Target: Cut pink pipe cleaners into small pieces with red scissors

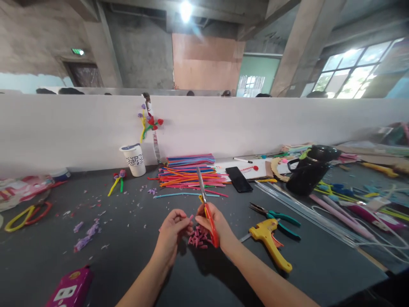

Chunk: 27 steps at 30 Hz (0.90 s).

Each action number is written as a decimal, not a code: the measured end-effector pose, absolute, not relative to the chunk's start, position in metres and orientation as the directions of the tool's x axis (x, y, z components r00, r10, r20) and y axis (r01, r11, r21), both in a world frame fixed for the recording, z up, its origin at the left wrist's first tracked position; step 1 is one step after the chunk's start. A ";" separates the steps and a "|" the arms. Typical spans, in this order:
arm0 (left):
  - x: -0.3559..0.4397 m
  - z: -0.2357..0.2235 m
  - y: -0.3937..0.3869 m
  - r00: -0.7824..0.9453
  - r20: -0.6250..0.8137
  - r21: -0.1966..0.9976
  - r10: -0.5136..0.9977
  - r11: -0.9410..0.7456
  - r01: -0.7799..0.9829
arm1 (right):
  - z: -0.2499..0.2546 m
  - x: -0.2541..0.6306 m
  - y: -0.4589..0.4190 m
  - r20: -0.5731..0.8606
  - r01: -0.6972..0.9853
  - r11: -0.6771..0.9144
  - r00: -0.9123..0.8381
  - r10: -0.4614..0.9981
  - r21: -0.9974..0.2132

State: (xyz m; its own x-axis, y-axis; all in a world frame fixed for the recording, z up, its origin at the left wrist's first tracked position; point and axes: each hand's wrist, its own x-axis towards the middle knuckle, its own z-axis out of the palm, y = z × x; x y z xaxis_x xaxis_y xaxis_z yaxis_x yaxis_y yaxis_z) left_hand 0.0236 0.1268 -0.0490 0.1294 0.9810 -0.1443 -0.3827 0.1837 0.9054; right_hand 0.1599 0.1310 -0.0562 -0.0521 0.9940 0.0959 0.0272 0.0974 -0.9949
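My right hand (222,226) is closed around a pair of scissors (211,221) with red and yellow handles, blades pointing up and away from me. Close beside it on the left, my left hand (172,230) pinches a small pink piece (191,217), apparently cut pipe cleaner, with fingertips turned toward the right hand. Under both hands on the dark table lies a pile of short pink pieces (198,238). Beyond them is a stack of long pipe cleaners (191,175) in orange, pink, red and blue. A light blue pipe cleaner (182,195) lies in front of that stack.
To the right are a yellow glue gun (270,243), green-handled pliers (281,217), a black phone (239,179) and a black jug (308,170). Leftward stand a paper cup (134,160), purple scraps (89,234), more scissors (28,217) and a magenta power strip (70,288). A white partition (79,128) rises behind.
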 end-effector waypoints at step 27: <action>0.026 -0.074 0.117 0.160 0.065 0.970 0.985 -0.100 0.221 | -0.067 0.163 0.125 0.134 0.156 0.151 -0.112 0.985 -0.976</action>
State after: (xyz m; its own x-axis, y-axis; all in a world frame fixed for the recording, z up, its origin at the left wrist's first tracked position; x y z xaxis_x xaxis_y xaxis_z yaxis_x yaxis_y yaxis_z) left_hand 0.0258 0.1174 -0.0740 0.1596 0.9850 0.0650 0.2211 -0.0998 0.9701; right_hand 0.1629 0.1247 -0.0672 -0.1115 0.9846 0.1343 0.1558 0.1508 -0.9762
